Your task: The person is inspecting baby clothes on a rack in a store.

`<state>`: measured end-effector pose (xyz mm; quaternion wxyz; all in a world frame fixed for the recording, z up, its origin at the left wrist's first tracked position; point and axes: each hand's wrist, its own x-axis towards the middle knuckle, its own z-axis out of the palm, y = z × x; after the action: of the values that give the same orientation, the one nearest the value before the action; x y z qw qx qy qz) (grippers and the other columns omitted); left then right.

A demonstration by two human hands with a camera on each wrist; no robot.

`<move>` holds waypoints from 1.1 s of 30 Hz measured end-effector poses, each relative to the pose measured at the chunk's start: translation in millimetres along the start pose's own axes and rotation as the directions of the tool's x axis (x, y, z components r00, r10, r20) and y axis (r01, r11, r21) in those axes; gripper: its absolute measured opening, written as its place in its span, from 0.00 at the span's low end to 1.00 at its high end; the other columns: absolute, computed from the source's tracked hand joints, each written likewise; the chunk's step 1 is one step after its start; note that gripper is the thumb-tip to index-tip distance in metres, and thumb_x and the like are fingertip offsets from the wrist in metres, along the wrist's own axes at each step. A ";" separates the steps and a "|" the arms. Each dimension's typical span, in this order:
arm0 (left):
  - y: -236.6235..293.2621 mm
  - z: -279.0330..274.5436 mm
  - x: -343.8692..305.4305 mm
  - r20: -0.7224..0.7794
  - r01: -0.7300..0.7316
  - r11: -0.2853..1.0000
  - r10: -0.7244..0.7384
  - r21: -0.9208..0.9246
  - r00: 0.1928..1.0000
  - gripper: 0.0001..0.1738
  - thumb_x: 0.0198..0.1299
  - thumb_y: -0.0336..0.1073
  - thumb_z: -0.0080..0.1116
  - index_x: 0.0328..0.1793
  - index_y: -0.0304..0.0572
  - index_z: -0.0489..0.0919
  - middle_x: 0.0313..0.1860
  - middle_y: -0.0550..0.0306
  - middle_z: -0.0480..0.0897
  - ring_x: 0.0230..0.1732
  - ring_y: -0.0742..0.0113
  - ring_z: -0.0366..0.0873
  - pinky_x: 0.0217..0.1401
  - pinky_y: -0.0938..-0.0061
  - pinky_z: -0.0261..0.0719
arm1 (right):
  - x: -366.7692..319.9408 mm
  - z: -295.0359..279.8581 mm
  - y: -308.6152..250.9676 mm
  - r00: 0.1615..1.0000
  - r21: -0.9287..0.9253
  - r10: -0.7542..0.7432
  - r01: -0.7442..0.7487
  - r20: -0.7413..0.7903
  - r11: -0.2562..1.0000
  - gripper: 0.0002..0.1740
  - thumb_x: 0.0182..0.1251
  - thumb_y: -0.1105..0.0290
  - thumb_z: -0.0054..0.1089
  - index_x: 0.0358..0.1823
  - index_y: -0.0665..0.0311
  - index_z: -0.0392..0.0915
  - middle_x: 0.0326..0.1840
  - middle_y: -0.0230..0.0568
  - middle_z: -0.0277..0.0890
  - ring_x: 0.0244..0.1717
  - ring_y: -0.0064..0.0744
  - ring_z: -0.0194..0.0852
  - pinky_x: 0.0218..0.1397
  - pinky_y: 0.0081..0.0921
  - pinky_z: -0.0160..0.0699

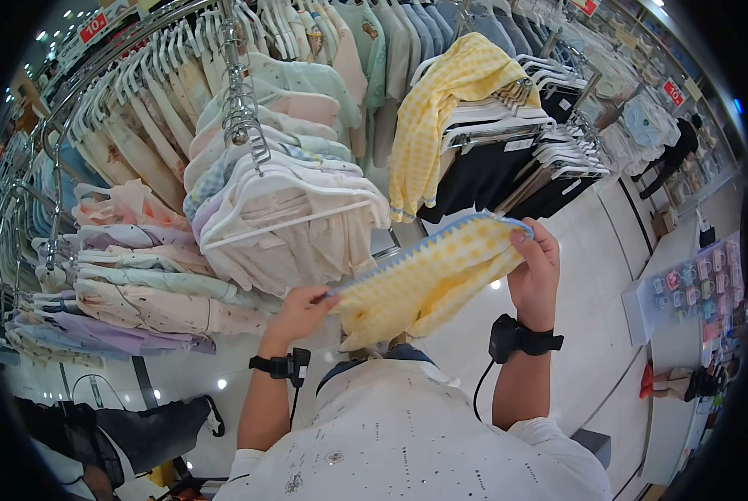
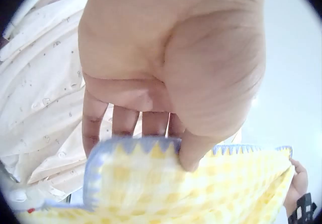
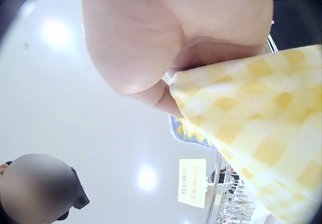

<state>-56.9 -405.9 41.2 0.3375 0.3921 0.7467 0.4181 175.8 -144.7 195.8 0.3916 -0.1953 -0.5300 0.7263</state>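
A yellow-and-white checked garment [image 1: 436,280] with blue zigzag-stitched edging is stretched between both hands in front of the body. My left hand [image 1: 301,313] pinches its blue-edged corner; in the left wrist view the thumb [image 2: 191,153] lies over the trim, with the other fingers behind the cloth. The opposite end is gripped by my right hand [image 1: 534,271], raised higher than the left. In the right wrist view the cloth [image 3: 266,128] runs out from that hand, and its fingertips are hidden. Another yellow checked garment [image 1: 457,92] drapes over hangers just beyond.
White hangers with pale clothes [image 1: 294,209] crowd a metal rack at the left front. Dark trousers [image 1: 491,171] hang below the draped garment. A person's leg [image 1: 161,426] shows at lower left. Shelves of small goods [image 1: 695,280] stand right, past the tiled floor [image 1: 591,334].
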 end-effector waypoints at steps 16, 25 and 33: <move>133.8 2.1 8.0 -0.064 -0.220 0.954 0.211 -0.202 0.975 0.14 0.74 0.42 0.59 0.49 0.35 0.82 0.31 0.67 0.78 0.34 0.81 0.70 0.36 0.80 0.71 | -11.6 66.1 71.2 0.787 -0.526 0.073 0.337 0.613 0.781 0.22 0.58 0.65 0.77 0.52 0.64 0.80 0.41 0.43 0.79 0.44 0.39 0.76 0.48 0.31 0.75; 93.4 1.9 1.6 0.052 -0.118 0.986 0.125 -0.118 0.991 0.25 0.62 0.46 0.73 0.58 0.38 0.82 0.41 0.63 0.86 0.42 0.79 0.78 0.48 0.76 0.78 | -3.1 64.6 54.6 0.854 -0.501 0.215 0.061 0.474 0.863 0.10 0.66 0.71 0.69 0.43 0.69 0.82 0.34 0.36 0.81 0.37 0.27 0.77 0.45 0.25 0.76; 20.0 13.1 -0.3 0.262 0.098 0.989 -0.066 -0.112 0.963 0.17 0.60 0.43 0.73 0.48 0.38 0.88 0.36 0.63 0.87 0.37 0.80 0.78 0.45 0.77 0.78 | 11.2 31.9 15.8 0.995 -0.377 -0.029 0.064 0.098 0.924 0.07 0.69 0.75 0.66 0.45 0.69 0.84 0.40 0.30 0.85 0.39 0.16 0.80 0.45 0.18 0.77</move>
<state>-39.8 -394.5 53.5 0.4724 0.3902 0.6847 0.3946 140.9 -157.7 194.3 0.3391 -0.2217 -0.6821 0.6088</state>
